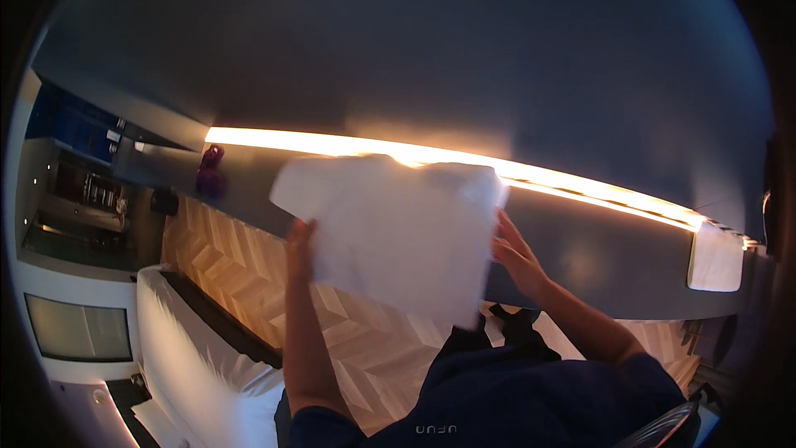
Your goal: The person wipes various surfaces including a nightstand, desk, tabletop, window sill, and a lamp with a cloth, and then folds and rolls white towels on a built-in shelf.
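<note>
A white short-sleeved shirt (398, 230) is spread out in front of me, held up between my two hands. My left hand (301, 249) grips its left side below the sleeve. At the right side, below the other sleeve, my right hand (516, 255) is against the cloth with its fingers stretched along the edge. Whether the right fingers pinch the fabric cannot be made out. The shirt is a little blurred and hides part of the dark ledge (578, 261) and the floor behind it.
A glowing light strip (591, 193) runs along the dark wall above the ledge. A purple item (211, 180) lies on the ledge at left, a folded white cloth (715, 258) at the far right. A bed with white bedding (180, 348) stands at lower left on the herringbone wood floor (230, 261).
</note>
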Action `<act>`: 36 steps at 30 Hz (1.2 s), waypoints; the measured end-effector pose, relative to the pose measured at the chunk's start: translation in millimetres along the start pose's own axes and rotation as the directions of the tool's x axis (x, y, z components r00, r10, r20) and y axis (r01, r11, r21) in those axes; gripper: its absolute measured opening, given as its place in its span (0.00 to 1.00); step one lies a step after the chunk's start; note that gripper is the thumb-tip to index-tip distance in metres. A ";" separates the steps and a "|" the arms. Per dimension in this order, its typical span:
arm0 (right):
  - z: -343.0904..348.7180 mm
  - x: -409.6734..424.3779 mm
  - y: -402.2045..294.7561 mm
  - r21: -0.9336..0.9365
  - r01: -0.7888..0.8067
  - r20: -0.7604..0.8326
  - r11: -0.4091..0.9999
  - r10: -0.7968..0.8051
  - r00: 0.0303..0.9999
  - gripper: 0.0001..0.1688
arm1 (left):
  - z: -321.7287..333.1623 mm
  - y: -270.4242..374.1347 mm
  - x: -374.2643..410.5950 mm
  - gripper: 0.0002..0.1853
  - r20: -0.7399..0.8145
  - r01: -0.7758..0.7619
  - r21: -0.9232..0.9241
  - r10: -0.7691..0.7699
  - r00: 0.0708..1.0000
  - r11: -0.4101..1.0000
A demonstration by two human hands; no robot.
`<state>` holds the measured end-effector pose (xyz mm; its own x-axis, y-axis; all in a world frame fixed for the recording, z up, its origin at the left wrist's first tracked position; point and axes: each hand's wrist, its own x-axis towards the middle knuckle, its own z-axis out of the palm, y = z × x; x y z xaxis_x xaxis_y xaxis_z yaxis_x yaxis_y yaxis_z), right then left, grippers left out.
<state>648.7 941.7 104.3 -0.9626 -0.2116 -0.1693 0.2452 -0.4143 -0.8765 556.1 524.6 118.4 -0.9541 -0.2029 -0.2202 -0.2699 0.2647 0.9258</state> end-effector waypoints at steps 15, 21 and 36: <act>122.2 123.4 46.5 -0.122 -0.311 -0.421 0.942 0.235 0.876 0.41 | 3.8 -25.1 75.3 0.40 -0.477 -0.003 -0.629 -0.383 0.791 0.777; 133.5 152.6 37.5 -0.067 -0.394 -0.070 0.917 0.389 0.918 0.45 | -36.0 5.9 98.9 0.22 -0.003 0.155 -0.837 -0.288 0.958 0.525; -33.3 -59.1 -95.6 0.249 -0.015 -0.177 0.968 0.061 0.982 0.37 | -63.8 6.9 79.3 0.30 -0.069 -0.157 -0.472 0.141 0.988 0.868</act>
<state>678.3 1023.3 183.0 -0.9509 -0.0763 -0.2998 0.2811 -0.6182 -0.7341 486.8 450.2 126.9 -0.9713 -0.2284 -0.0661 -0.0238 -0.1832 0.9828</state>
